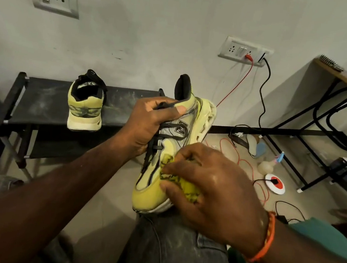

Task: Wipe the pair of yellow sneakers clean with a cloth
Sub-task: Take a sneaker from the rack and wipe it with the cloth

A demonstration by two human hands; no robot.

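1. the black shoe rack (43, 106) stands against the wall on the left, its top shelf dusty; the second yellow sneaker (85, 107) sits on that shelf with its heel toward the camera, well apart from both hands and touched by neither.
2. the held yellow sneaker (167, 152) is at the centre of the view, its long axis running from the toe, which rests on the person's knee near the camera, up and away to the black heel collar; it lies tilted so the lace side faces left and the outer side faces right.
3. the left hand (148, 122) grips the upper part of this sneaker around the laces and tongue, fingers curled, thumb pressed on the collar edge.
4. the right hand (211, 188) is lower and nearer the toe, fingers curled round a bunched yellow cloth (181, 183) with black markings, pressing it onto the forefoot's right side.
5. judging from this, wiping is under way on the first shoe; the unwiped length lies up and away from the cloth, toward the heel, so the right hand is the one placed to travel along the shoe's axis while the left steadies it.
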